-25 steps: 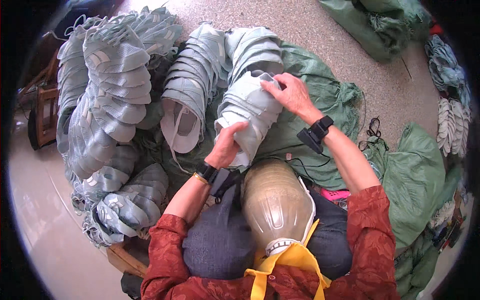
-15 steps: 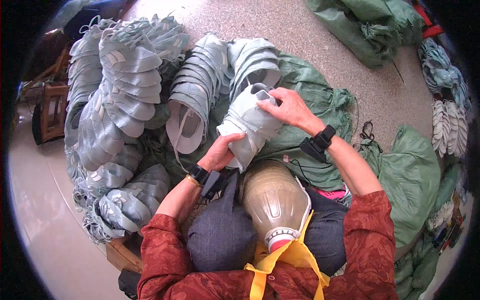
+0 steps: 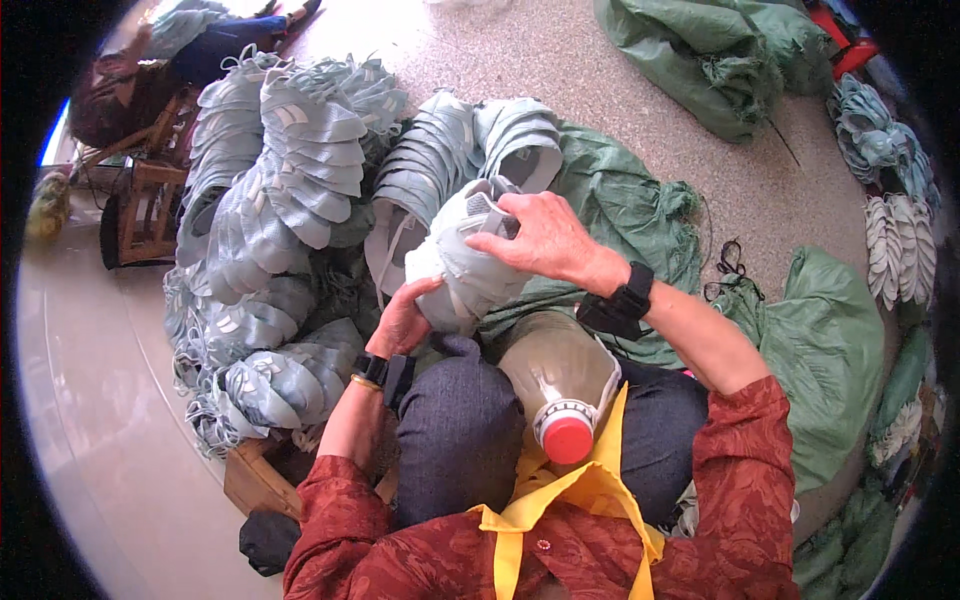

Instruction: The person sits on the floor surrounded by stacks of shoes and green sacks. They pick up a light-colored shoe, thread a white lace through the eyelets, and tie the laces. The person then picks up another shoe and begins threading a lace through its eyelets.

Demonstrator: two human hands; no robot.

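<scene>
A pale grey-blue shoe upper [image 3: 462,262] is held up above my knees, between both hands. My left hand [image 3: 403,318] grips its lower left side, with the thumb on top and the fingers underneath. At the collar, my right hand [image 3: 548,238] pinches the edge between thumb and fingers. Just beyond it stand two nested stacks of similar uppers, a left stack [image 3: 432,150] and a right stack [image 3: 520,135]. Between my knees lies a large clear plastic bottle [image 3: 545,360] with a red cap, its cap end toward me.
More stacked uppers [image 3: 290,180] are heaped on the left. Green woven sacks [image 3: 820,350] lie on the right, with another sack [image 3: 700,60] at the far side. A wooden stool [image 3: 150,215] stands at far left. White uppers [image 3: 897,250] rest at the right edge.
The shoe upper has moved slightly left and turned in my hands, showing more of its collar. My left hand has shifted left. The view has shifted, and the bottle's red cap shows more.
</scene>
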